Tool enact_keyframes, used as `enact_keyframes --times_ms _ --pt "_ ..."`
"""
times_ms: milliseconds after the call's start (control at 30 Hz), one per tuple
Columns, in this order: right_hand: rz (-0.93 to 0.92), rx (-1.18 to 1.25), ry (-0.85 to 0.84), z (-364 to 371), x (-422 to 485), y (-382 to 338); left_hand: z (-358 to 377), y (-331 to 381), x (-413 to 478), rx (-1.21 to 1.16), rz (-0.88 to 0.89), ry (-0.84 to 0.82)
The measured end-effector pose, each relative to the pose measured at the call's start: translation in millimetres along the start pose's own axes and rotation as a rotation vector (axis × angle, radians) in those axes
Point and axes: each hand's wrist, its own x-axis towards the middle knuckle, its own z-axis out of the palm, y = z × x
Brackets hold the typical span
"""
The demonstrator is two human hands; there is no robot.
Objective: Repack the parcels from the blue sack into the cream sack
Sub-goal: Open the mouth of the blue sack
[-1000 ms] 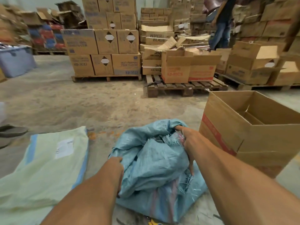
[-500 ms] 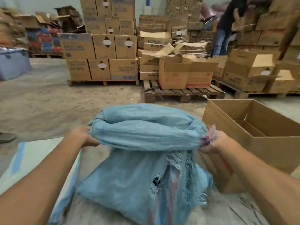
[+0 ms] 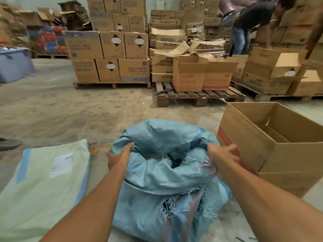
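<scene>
Rim of the blue sack (image 3: 166, 182) is clenched in the grip of the left hand (image 3: 118, 158) and right hand (image 3: 222, 160). The sack stands upright on the floor (image 3: 70, 110), mouth up. Left of it the cream sack (image 3: 43, 189) lies flat, its length running away; an open carton (image 3: 253, 142) stands to its right.

Dusty concrete floor (image 3: 66, 110) everywhere. A big open cardboard box (image 3: 258, 151) with a red stripe sits on the floor at right. Behind it a wooden pallet (image 3: 192, 94) carries two red-printed cartons (image 3: 204, 76). Left of that is a neat stack of boxes (image 3: 111, 55), one marked "MULTI-PURPOSE FOAM CLEANER". Crushed "WIPER BLADE" boxes (image 3: 170, 41) are piled further back. Blue-grey tub (image 3: 14, 66) far left, and a person in jeans (image 3: 244, 32) bends over the back stacks.
</scene>
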Motion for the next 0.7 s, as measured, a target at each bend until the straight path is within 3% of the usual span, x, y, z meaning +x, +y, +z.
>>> enact_keyframes --times_ms 33,67,133,167,233,367,567,700 --pt "-0.196 -0.205 0.172 0 -5 -3 1 -1 4 -0.003 -0.033 -0.016" --pt "-0.561 -0.402 0.28 0 -9 -3 3 1 8 -0.013 -0.054 -0.024" --pt "-1.27 -0.676 0.191 2 -12 -8 3 4 26 -0.053 -0.038 -0.122" --pt "-1.454 -0.762 0.125 1 -22 -13 2 10 27 -0.051 -0.042 -0.218" --pt "-1.462 -0.808 0.104 20 -22 -25 3 20 30 -0.02 -0.055 -0.397" --pt "-1.354 -1.047 0.126 67 -23 -32 -14 36 5 0.295 0.075 -0.644" --pt "-1.439 -1.018 -0.057 60 -2 -67 -82 45 23 0.633 0.281 -0.624" --pt "-1.188 -0.955 -0.246 36 19 -70 -134 45 32 0.713 0.327 -0.496"
